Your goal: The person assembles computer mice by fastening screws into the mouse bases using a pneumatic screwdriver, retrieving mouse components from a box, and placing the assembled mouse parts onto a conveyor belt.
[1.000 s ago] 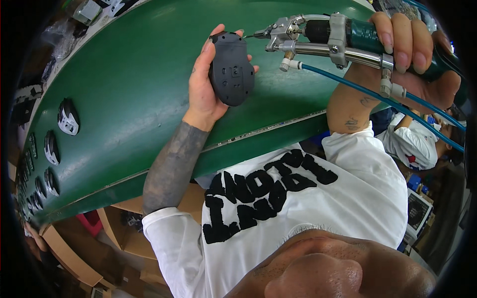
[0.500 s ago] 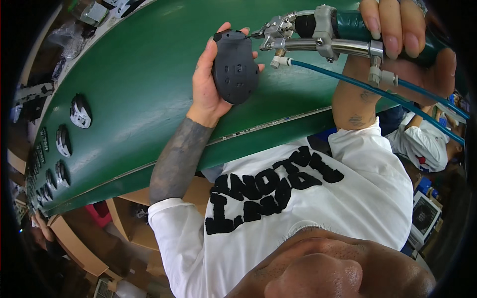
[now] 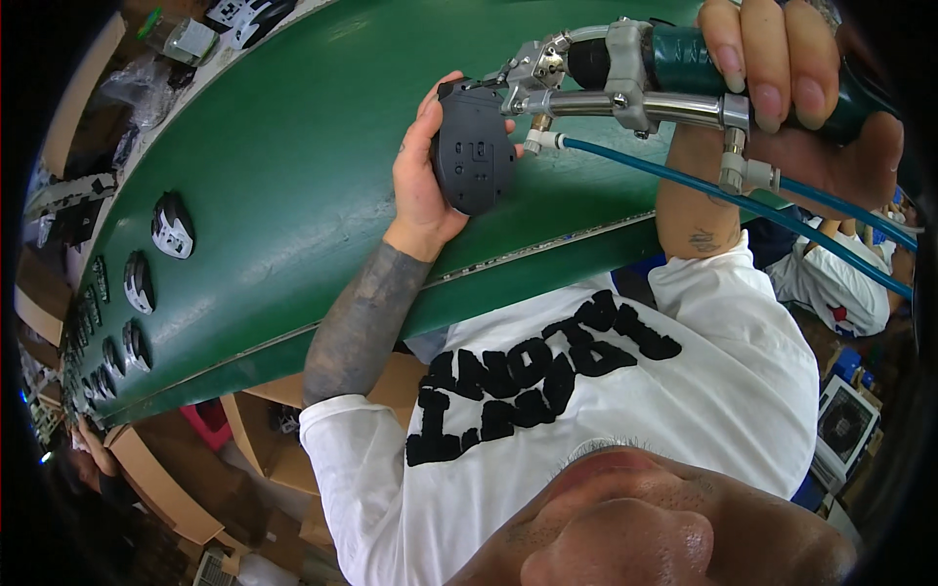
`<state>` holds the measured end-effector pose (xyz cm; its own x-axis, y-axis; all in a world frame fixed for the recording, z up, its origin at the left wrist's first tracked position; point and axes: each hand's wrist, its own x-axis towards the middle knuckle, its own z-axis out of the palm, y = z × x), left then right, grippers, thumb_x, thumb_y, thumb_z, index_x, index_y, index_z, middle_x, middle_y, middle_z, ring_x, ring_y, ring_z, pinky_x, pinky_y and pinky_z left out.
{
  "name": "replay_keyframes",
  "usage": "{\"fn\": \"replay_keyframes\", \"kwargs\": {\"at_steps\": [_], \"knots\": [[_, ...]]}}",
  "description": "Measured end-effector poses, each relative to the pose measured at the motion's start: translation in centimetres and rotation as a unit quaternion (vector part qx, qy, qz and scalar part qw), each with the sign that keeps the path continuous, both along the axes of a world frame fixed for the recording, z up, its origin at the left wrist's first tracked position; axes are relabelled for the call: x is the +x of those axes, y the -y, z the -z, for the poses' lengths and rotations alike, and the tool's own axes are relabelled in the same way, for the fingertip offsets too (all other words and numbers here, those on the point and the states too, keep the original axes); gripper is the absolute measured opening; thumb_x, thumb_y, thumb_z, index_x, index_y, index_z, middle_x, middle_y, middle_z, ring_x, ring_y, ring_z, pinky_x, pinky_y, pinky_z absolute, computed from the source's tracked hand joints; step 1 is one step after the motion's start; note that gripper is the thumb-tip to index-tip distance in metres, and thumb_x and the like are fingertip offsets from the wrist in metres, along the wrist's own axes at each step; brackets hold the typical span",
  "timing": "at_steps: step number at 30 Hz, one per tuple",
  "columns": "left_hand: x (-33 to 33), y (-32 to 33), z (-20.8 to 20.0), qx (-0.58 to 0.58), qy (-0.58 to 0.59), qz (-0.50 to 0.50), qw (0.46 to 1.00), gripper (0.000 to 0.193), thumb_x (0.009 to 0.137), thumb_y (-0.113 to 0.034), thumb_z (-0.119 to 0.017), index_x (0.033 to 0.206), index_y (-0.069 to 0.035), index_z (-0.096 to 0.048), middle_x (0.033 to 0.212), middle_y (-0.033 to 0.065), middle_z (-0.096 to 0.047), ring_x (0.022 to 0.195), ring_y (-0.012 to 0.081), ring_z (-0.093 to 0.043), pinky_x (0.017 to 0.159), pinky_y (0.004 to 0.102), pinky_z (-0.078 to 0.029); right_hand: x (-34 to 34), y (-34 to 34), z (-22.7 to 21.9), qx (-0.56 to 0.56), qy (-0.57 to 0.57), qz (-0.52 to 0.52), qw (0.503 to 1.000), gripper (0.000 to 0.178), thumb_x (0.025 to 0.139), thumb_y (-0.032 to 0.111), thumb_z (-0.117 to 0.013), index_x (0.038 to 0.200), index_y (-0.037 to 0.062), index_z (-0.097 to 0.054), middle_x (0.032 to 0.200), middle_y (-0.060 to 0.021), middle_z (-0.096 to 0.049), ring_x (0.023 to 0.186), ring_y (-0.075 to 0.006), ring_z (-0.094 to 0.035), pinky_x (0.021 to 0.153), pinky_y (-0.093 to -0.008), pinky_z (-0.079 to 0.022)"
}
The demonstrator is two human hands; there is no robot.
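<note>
A dark grey computer mouse (image 3: 476, 161) lies in my left hand (image 3: 418, 186), its underside showing, with screw holes and a small moulded panel on it. My thumb presses along one edge, while fingertips show at the opposite edge. My right hand (image 3: 767, 63) is wrapped round a green power screwdriver (image 3: 676, 54) with a metal clamp and a silver feed mechanism. The screwdriver's thin tip reaches the top end of the mouse; whether it sits in a hole there is too small to tell. Both hands are above the green conveyor belt (image 3: 322, 166).
Blue air hoses (image 3: 664, 181) run from the screwdriver toward the right. White-and-black mouse shells (image 3: 172, 226) lie along the belt at left, with several more farther off. A clear jar (image 3: 191, 42) and plastic bags (image 3: 147, 93) border the far edge. Cardboard boxes (image 3: 166, 483) stand below.
The mouse and my left hand have shifted slightly right and down. The screwdriver's head has moved a little left, nearer the mouse. Shells at left appear slightly farther right and lower.
</note>
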<state>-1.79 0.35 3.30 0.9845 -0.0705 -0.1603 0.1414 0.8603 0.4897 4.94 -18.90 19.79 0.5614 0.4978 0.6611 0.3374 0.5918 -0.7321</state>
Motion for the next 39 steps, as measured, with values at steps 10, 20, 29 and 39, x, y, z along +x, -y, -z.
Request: {"fn": "replay_keyframes", "kwargs": {"at_steps": [10, 20, 29, 39], "knots": [[0.0, 0.0, -0.2, -0.02, -0.018, 0.03, 0.999, 0.047, 0.096, -0.031, -0.045, 0.137, -0.01, -0.037, 0.116, 0.0146, -0.053, 0.096, 0.03, -0.063, 0.078, 0.0485, -0.056, -1.4, -1.6, 1.0, 0.092, -0.059, 0.023, 0.994, 0.039, 0.1, 0.04, -0.041, 0.126, 0.0097, -0.039, 0.075, -0.0014, -0.052, 0.061, -0.0155, -0.052, 0.066, -0.0331, -0.043], [2.2, -3.3, 0.6, -0.013, -0.017, -0.131, 0.991, 0.038, 0.094, -0.035, -0.052, 0.126, -0.015, -0.045, 0.117, 0.01, -0.054, 0.098, 0.028, -0.059, 0.085, 0.0518, -0.051, 5.3, 3.6, 1.4, 0.023, -0.024, -0.237, 0.971, 0.038, 0.082, 0.047, -0.062, 0.098, 0.0131, -0.054, 0.088, -0.0013, -0.054, 0.09, -0.013, -0.046, 0.089, -0.0253, -0.032], [1.6, -3.2, 0.5, -0.026, 0.06, -0.115, 0.991, 0.044, 0.09, -0.028, -0.052, 0.131, -0.016, -0.04, 0.125, 0.0127, -0.05, 0.1, 0.0303, -0.058, 0.086, 0.0537, -0.051, 1.1, 0.4, 2.1, 0.05, 0.001, -0.195, 0.98, 0.04, 0.084, 0.044, -0.062, 0.108, 0.0139, -0.053, 0.086, 0.002, -0.056, 0.082, -0.0104, -0.05, 0.081, -0.0254, -0.035], [1.3, -2.5, -0.3, -0.057, 0.057, -0.112, 0.99, 0.044, 0.092, -0.028, -0.051, 0.131, -0.015, -0.039, 0.124, 0.0122, -0.05, 0.098, 0.0296, -0.058, 0.085, 0.052, -0.052, 0.7, -2.1, 2.0, 0.073, 0.036, -0.145, 0.986, 0.044, 0.085, 0.04, -0.063, 0.119, 0.0147, -0.051, 0.085, 0.0053, -0.057, 0.075, -0.0077, -0.055, 0.074, -0.0255, -0.038]]}}
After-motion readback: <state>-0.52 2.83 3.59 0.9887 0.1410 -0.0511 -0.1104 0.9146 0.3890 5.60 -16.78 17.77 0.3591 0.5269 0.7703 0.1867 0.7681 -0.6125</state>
